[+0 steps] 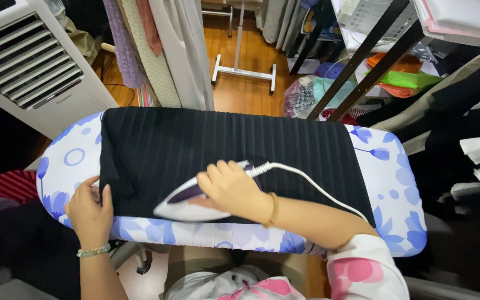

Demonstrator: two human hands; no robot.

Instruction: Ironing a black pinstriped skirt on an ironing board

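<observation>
The black cloth [223, 144] lies spread across the ironing board [395, 194], covering most of it from the far edge almost to the near edge; only the board's two patterned ends show. The cloth looks flat over its far and right parts. Whether creases remain cannot be judged, since the ribbed weave hides fine detail. The iron [181, 205] rests sole-down on the cloth near the near edge, left of centre, with its tip pointing toward the left end. By this position, the near-left section appears to be the part in hand.

Right hand [231, 189]: the grip is closed around the iron's handle from above, fingers wrapped over it, wrist straight, forearm crossing the near edge from the right. The cord [312, 183] runs from the iron's rear across the cloth toward the near right corner.

Left hand [90, 208]: palm down at the near left corner, fingers together and thumb apart, pressing flat on the cloth's corner and the board beside it. It pinches nothing. A bead bracelet [93, 251] sits on this wrist.
</observation>
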